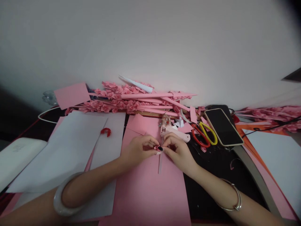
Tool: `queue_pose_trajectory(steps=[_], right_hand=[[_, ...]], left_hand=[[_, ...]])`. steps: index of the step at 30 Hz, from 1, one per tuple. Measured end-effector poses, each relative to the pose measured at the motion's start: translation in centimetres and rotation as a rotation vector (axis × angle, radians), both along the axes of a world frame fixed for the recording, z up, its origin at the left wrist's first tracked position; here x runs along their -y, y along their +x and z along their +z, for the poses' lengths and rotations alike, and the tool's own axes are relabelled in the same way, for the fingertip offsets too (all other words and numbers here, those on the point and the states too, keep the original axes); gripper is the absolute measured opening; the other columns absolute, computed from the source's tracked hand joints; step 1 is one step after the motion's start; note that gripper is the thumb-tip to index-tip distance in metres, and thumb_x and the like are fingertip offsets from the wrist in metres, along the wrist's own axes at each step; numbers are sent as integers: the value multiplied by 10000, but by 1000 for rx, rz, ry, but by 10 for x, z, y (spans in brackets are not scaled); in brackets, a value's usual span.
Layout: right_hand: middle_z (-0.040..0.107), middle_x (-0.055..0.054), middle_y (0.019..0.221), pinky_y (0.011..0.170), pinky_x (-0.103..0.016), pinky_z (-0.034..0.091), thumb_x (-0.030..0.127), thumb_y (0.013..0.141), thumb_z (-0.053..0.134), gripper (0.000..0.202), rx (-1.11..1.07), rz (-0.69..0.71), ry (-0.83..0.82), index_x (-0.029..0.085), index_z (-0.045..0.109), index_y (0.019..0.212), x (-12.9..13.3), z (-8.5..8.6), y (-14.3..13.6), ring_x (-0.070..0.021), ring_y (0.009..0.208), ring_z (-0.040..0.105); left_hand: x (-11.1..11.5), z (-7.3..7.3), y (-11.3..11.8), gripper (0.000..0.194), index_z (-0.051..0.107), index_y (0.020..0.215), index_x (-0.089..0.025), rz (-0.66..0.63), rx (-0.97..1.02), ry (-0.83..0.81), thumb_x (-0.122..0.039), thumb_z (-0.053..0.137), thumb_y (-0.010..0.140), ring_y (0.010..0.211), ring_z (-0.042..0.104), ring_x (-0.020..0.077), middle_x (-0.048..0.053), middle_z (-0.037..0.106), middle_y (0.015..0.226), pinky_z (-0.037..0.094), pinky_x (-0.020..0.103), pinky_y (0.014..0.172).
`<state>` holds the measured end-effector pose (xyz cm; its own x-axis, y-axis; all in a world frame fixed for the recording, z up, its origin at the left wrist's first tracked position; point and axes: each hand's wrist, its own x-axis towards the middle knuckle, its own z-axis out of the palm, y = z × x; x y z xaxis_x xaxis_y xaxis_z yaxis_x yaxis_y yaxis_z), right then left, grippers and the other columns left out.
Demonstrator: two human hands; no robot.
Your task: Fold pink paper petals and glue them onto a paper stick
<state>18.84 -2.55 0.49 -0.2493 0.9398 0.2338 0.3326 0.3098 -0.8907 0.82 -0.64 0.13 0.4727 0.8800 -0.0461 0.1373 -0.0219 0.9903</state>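
Over the pink paper sheet (150,191), both hands meet at a small pink paper piece (156,147). My left hand (142,149) pinches it between thumb and fingers. My right hand (177,150) has its thumb and index finger closed at the piece's right side; what lies between those fingertips is too small to make out. A thin pale stick (160,164) shows below the fingertips, lying along the sheet. Just behind the hands sits a pale pink glue gun (177,133), partly hidden by my right hand.
Pink paper flowers and rolled stems (145,95) lie along the wall. White sheets (70,138) with a red ring-shaped object (105,131) are at left. Red scissors (199,136), yellow-handled scissors (209,133), a phone (223,127) and more paper (277,157) lie at right.
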Motion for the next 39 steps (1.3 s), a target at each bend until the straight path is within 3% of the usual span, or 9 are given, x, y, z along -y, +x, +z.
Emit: queue_pose_trajectory(steps=[5, 13, 34, 39], right_hand=[[522, -21, 762, 705, -300, 395, 186, 763, 650, 118, -83, 18, -135, 175, 591, 662, -5, 0, 1, -179, 795, 517], [513, -19, 756, 721, -305, 383, 337, 741, 687, 225, -160, 72, -213, 172, 578, 633, -10, 3, 3, -175, 787, 500], [505, -26, 772, 713, -300, 381, 401, 745, 674, 261, -156, 119, -251, 170, 593, 655, -9, 4, 3, -174, 770, 491], [502, -24, 773, 675, -274, 380, 405, 813, 596, 292, -187, 107, -242, 164, 578, 649, -9, 5, 5, -154, 738, 476]], left_hand=[[0, -1, 0, 156, 617, 806, -136, -9, 25, -46, -174, 700, 680, 766, 646, 147, 36, 692, 798, 508, 271, 731], [1, 0, -1, 166, 615, 809, -134, -35, 68, -90, -187, 705, 680, 795, 649, 151, 38, 683, 805, 508, 281, 765], [1, -2, 0, 197, 619, 826, -134, -33, 106, -118, -204, 722, 674, 770, 632, 138, 33, 672, 795, 499, 265, 733], [-1, -3, -2, 167, 652, 845, -150, -27, 75, -103, -245, 692, 713, 775, 625, 138, 35, 681, 833, 493, 251, 717]])
